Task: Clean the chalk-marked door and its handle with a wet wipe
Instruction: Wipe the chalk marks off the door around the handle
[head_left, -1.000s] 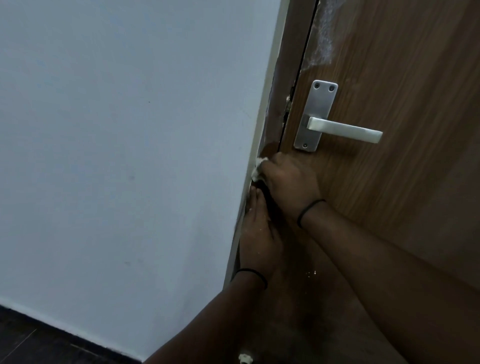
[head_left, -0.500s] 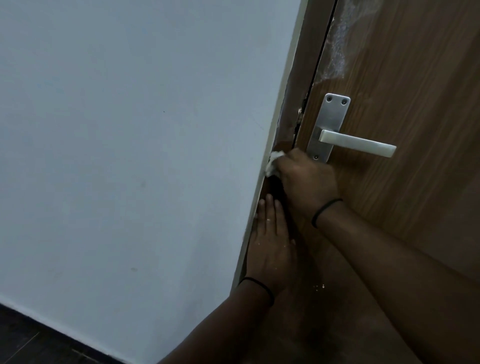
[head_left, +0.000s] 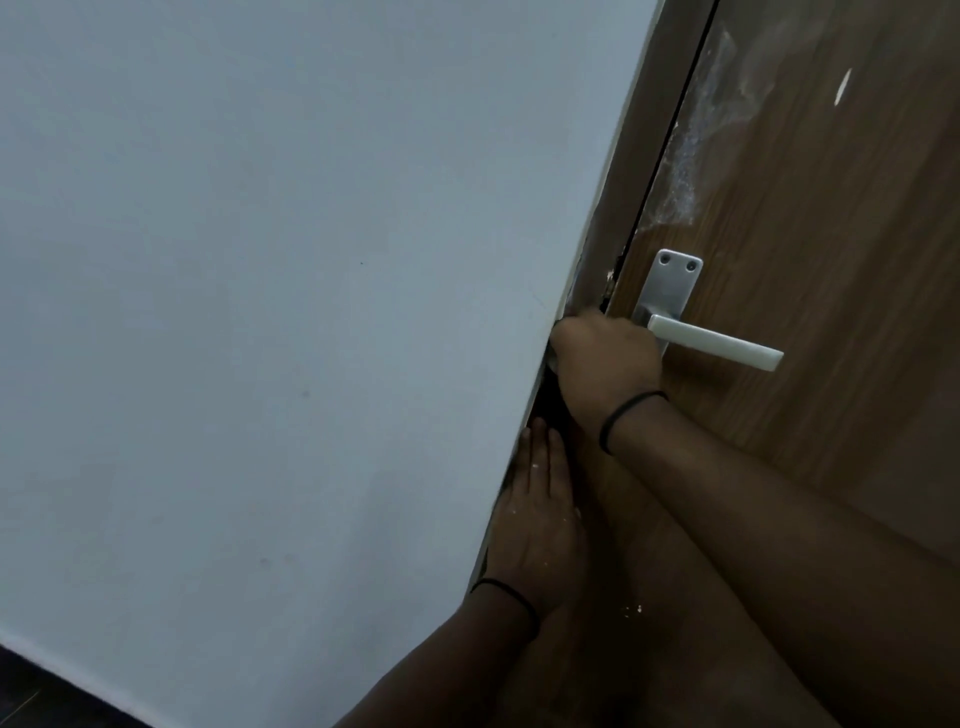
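Right hand (head_left: 605, 358) sits curled at the door (head_left: 810, 322) edge, just left of the handle (head_left: 714, 345), knuckles overlapping the base of the backplate. Wipe isn't visible now; likely balled inside the fist, but can't tell. Left hand (head_left: 540, 514) lies flat lower down on the frame (head_left: 618, 208), fingers straight and together, pointing up, holding nothing; white flecks on its skin.

Progress, my read: partway. Wood right of and below the handle looks free of chalk. Still left: heavy chalk smear (head_left: 696, 150) along the edge above the handle, one white streak (head_left: 842, 86) further right, a few specks (head_left: 632, 611) low on the door. Handle looks clean, can't confirm it's been wiped. Wall (head_left: 285, 312) on the left isn't part of the job.
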